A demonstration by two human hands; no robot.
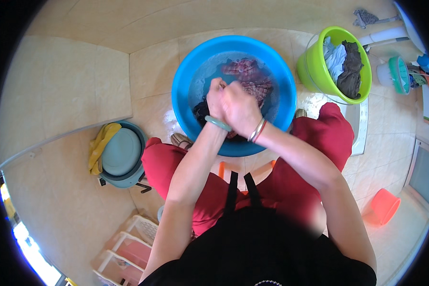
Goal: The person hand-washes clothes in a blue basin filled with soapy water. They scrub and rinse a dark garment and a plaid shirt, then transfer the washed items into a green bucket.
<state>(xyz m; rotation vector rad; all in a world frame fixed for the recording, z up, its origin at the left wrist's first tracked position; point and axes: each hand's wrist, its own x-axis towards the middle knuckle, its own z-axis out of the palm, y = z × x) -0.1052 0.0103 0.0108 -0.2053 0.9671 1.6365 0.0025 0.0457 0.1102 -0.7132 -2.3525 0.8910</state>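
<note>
A large blue basin [182, 121] of soapy water stands on the floor between my feet. In it lie a wet red-and-white patterned cloth [245, 70] and a dark cloth [200, 112]. Over the basin's middle my left hand [215, 101], with a green bangle at the wrist, is closed against my right hand [241, 107], which is slightly blurred. The right wrist wears a pale bangle and a red band. Both sets of fingers are curled in; whatever they grip is hidden. The patterned cloth shows just beyond and right of my right hand.
A lime-green bucket [314, 71] holding light blue and dark clothes stands right of the basin. To the left is a grey-blue tub [121, 152] with a yellow cloth [99, 148] over its edge. A white rack [124, 243] stands lower left, an orange-red bucket [385, 207] lower right.
</note>
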